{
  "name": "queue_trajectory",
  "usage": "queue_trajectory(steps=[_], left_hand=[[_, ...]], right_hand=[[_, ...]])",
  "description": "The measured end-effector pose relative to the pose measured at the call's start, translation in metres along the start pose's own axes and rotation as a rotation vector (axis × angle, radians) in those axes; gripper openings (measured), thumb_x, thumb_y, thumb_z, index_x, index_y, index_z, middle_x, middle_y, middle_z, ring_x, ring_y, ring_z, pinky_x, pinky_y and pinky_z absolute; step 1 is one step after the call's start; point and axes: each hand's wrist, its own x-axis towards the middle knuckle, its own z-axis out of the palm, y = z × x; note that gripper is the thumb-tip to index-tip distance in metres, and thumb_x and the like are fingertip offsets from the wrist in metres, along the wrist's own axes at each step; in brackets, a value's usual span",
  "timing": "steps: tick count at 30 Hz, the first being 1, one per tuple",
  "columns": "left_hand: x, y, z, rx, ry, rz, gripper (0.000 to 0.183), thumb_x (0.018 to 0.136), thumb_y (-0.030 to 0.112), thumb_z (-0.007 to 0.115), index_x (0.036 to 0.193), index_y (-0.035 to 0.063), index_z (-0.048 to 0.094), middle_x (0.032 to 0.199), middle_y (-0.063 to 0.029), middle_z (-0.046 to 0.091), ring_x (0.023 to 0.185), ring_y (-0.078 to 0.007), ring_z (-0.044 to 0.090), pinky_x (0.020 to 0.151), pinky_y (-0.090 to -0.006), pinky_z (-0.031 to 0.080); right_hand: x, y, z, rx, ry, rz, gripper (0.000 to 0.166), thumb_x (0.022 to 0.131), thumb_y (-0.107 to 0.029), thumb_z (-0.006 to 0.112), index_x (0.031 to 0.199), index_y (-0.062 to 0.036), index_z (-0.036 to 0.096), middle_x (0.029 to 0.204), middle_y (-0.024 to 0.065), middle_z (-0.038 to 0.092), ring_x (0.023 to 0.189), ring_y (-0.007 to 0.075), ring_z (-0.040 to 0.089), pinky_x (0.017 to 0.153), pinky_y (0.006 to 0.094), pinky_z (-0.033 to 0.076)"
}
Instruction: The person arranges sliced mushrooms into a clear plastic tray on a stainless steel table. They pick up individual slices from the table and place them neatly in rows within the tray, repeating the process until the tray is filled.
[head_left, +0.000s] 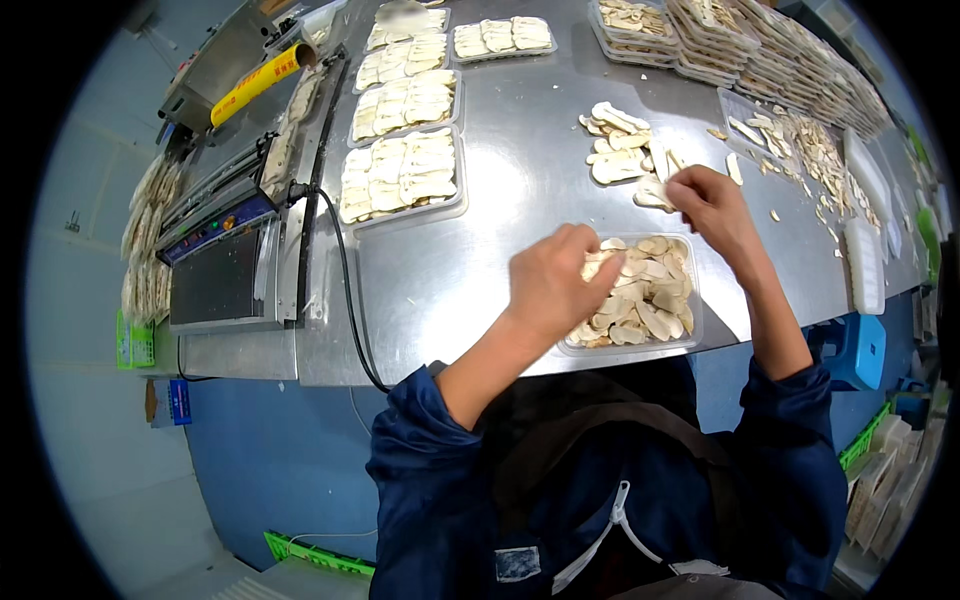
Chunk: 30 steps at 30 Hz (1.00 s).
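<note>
Before me on the steel table a clear plastic tray (697, 300) holds many overlapping pale slices, which look like sliced mushroom (630, 307). My left hand (555, 274) is over the tray's far left corner, fingers bent down towards the slices; its fingertips are partly hidden. Beyond the tray lies a loose pile of larger pale slices (619, 150). My right hand (709, 210) is at the near right edge of this pile, fingers curled beside a slice (651, 193). Whether either hand grips a slice cannot be made out.
Filled trays (401, 176) stand in a column to the left. A black cable (346, 277) runs from a sealing machine (225, 232) over the table edge. Stacked filled trays (712, 37), scattered scraps (821, 165) and white trays (864, 266) are at right. A blue stool (855, 352) stands below.
</note>
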Motion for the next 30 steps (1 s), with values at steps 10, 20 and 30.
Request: queue_trajectory(steps=[10, 20, 30], left_hand=[[0.001, -0.012, -0.005, 0.067, -0.072, -0.099, 0.01, 0.08, 0.012, 0.064, 0.089, 0.0058, 0.065, 0.079, -0.0096, 0.058, 0.074, -0.0262, 0.059, 0.068, -0.0366, 0.047], [0.008, -0.013, -0.007, 0.138, -0.305, -0.043, 0.018, 0.074, 0.013, 0.071, 0.09, 0.0046, 0.068, 0.086, -0.0105, 0.057, 0.087, -0.0292, 0.054, 0.076, -0.0383, 0.045], [0.011, -0.018, 0.002, 0.101, -0.284, -0.033, 0.009, 0.077, 0.011, 0.066, 0.081, 0.0027, 0.065, 0.084, -0.0128, 0.057, 0.084, -0.0312, 0.054, 0.075, -0.0403, 0.045]], right_hand=[[-0.053, 0.029, -0.015, -0.298, 0.19, -0.221, 0.023, 0.082, -0.016, 0.065, 0.097, 0.0018, 0.065, 0.082, 0.0153, 0.066, 0.071, 0.0258, 0.063, 0.066, 0.0335, 0.05], [-0.043, -0.019, 0.05, -0.57, -0.179, -0.119, 0.031, 0.08, -0.032, 0.063, 0.077, -0.0019, 0.068, 0.071, 0.0184, 0.065, 0.069, 0.0343, 0.064, 0.065, 0.0405, 0.051], [-0.031, -0.003, 0.042, 0.007, -0.222, 0.207, 0.03, 0.077, -0.025, 0.069, 0.07, 0.0034, 0.064, 0.06, 0.008, 0.059, 0.057, 0.0138, 0.053, 0.056, 0.0288, 0.045]])
